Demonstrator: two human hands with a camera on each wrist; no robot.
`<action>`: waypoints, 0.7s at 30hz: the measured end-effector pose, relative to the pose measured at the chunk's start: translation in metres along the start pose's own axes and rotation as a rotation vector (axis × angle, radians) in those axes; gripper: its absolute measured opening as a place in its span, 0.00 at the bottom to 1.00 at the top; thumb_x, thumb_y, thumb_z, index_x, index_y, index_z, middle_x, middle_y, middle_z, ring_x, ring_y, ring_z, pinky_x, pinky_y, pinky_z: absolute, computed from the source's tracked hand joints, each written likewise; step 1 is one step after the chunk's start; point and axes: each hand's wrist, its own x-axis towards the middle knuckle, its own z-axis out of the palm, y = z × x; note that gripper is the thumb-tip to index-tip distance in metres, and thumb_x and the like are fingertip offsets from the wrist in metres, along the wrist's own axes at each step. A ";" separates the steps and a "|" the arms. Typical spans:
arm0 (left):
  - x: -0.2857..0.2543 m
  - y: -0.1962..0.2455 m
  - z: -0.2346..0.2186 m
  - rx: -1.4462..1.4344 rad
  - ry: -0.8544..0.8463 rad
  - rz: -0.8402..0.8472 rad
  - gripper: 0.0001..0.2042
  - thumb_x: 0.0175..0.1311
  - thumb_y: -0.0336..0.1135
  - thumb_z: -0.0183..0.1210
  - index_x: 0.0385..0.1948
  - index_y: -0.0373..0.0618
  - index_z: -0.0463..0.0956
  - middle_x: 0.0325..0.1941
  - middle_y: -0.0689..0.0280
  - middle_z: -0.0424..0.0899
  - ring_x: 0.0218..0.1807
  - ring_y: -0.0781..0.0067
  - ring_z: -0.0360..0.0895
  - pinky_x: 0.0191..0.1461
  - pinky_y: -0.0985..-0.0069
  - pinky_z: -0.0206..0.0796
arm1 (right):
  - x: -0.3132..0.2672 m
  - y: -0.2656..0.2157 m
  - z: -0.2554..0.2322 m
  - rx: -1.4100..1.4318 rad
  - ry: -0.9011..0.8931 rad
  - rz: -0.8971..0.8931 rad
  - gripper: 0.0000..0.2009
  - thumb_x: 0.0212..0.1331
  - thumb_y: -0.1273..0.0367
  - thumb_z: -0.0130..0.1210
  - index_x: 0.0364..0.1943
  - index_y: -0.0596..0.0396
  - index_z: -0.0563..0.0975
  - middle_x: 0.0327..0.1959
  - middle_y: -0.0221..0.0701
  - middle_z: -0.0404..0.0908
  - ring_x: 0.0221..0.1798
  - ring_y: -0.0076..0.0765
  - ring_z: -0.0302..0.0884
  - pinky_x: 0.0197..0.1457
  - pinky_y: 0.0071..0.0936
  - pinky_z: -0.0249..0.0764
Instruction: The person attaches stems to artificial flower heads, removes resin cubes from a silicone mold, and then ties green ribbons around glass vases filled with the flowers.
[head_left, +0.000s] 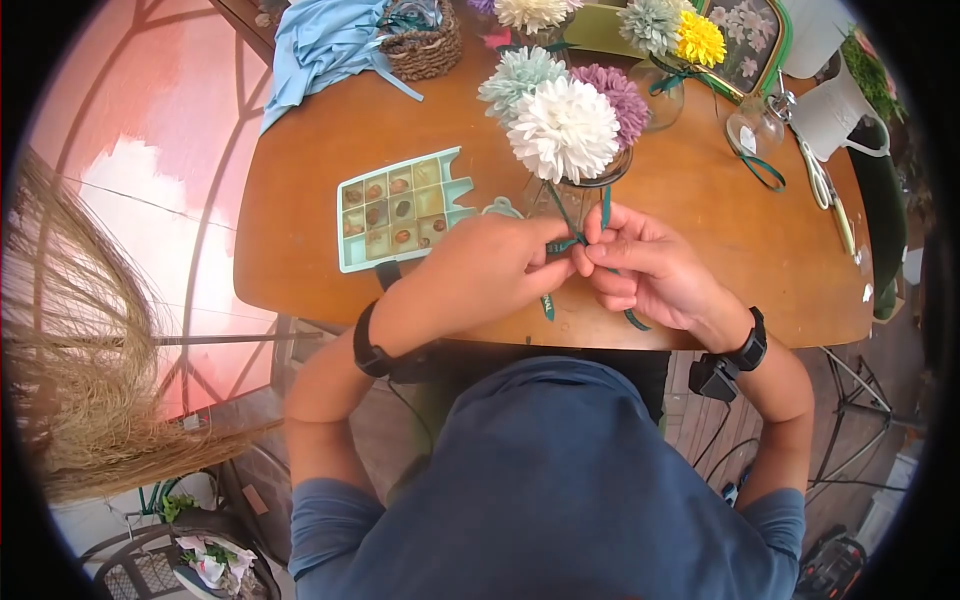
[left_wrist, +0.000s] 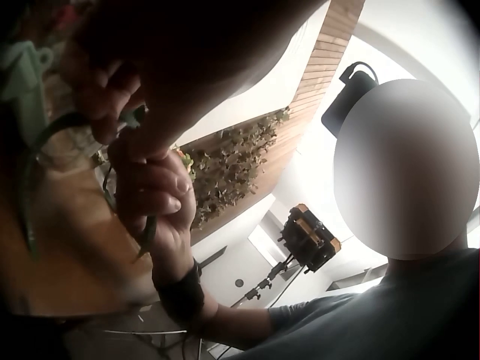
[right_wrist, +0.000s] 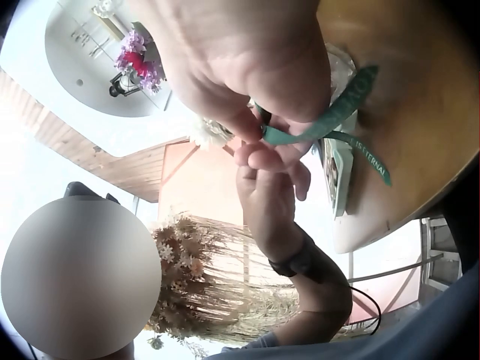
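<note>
Both hands meet at a dark green ribbon (head_left: 548, 306) in front of a small bunch of artificial flowers. My left hand (head_left: 490, 260) pinches the ribbon near a knot or crossing beside the green stem. From the other side, my right hand (head_left: 660, 265) pinches it between thumb and fingers. Loose ribbon tails (right_wrist: 337, 109) with pale printed lettering hang below the fingers. Above the hands stand a white flower (head_left: 563, 130), a pale mint flower (head_left: 530, 82) and a purple flower (head_left: 617, 100). A clear glass vase (head_left: 540, 197) is partly hidden behind the hands.
A mint compartment tray (head_left: 352, 255) with small brown pieces lies left of the hands. Behind it are a woven basket (head_left: 425, 52) and blue cloth (head_left: 325, 50). Scissors (head_left: 818, 180), a white pitcher (head_left: 832, 118) and a glass bottle (head_left: 755, 125) stand or lie at the right.
</note>
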 end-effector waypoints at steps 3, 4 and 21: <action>0.004 -0.002 0.000 -0.214 -0.085 -0.021 0.09 0.67 0.36 0.60 0.40 0.39 0.80 0.18 0.71 0.75 0.20 0.84 0.70 0.25 0.79 0.59 | -0.003 -0.004 -0.006 -0.043 0.031 0.000 0.05 0.67 0.75 0.53 0.42 0.50 0.73 0.31 0.23 0.77 0.21 0.12 0.59 0.22 0.14 0.53; 0.004 0.001 -0.002 -0.381 -0.130 -0.070 0.09 0.68 0.36 0.59 0.40 0.39 0.80 0.18 0.72 0.75 0.20 0.85 0.69 0.24 0.80 0.58 | -0.003 -0.003 -0.011 -0.083 0.052 -0.018 0.05 0.66 0.75 0.54 0.43 0.50 0.74 0.30 0.22 0.76 0.21 0.12 0.59 0.22 0.14 0.53; 0.003 -0.005 0.008 -1.029 -0.213 -0.197 0.24 0.72 0.36 0.54 0.65 0.38 0.61 0.23 0.70 0.76 0.24 0.85 0.69 0.29 0.84 0.60 | 0.003 0.006 -0.013 -0.019 0.134 -0.117 0.07 0.72 0.65 0.50 0.40 0.53 0.76 0.22 0.17 0.64 0.19 0.11 0.51 0.20 0.14 0.50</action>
